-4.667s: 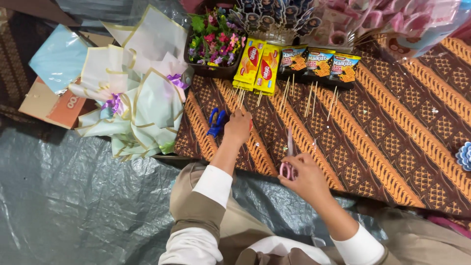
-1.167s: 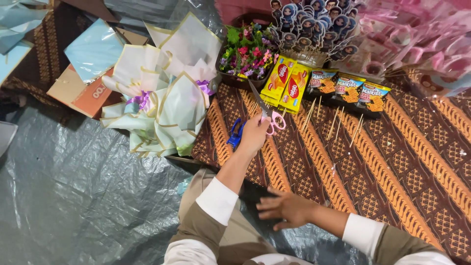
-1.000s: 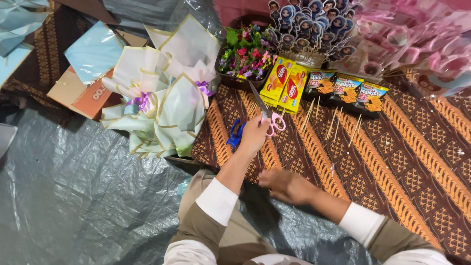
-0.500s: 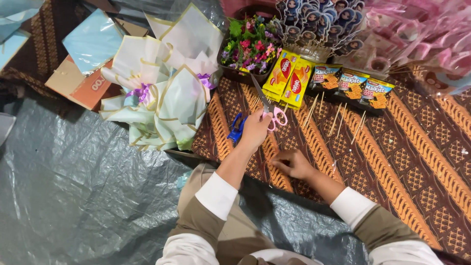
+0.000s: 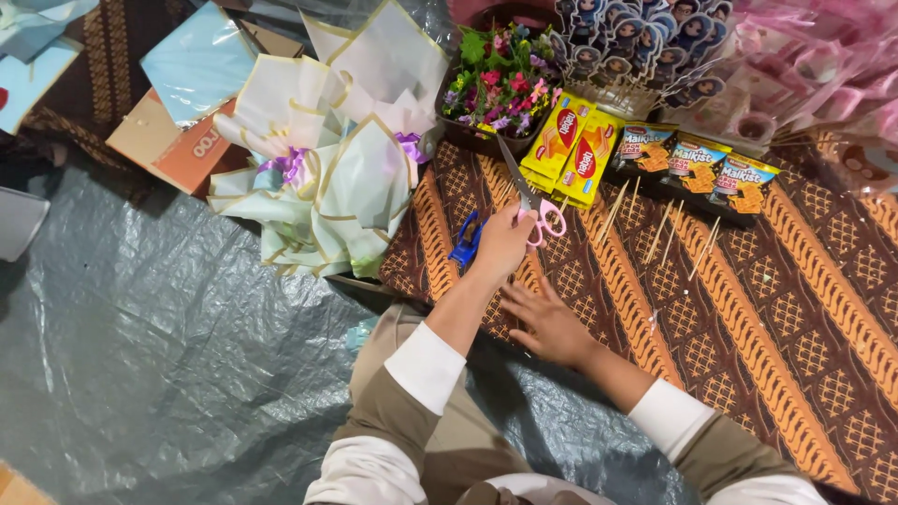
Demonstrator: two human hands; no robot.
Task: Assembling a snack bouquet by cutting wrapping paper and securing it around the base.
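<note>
Overhead, the left hand [image 5: 503,245] is clamped on the pink-handled scissors [image 5: 531,198], whose thin metal blades point away from it toward the tray of small artificial flowers [image 5: 500,79]. Just beside its knuckles lies a blue plastic-handled tool [image 5: 466,241]. The right hand [image 5: 550,323] rests flat, fingers spread, on the brown patterned batik cloth [image 5: 748,309], near thin wooden skewers [image 5: 664,229] and glossy yellow snack packets [image 5: 572,150].
</note>
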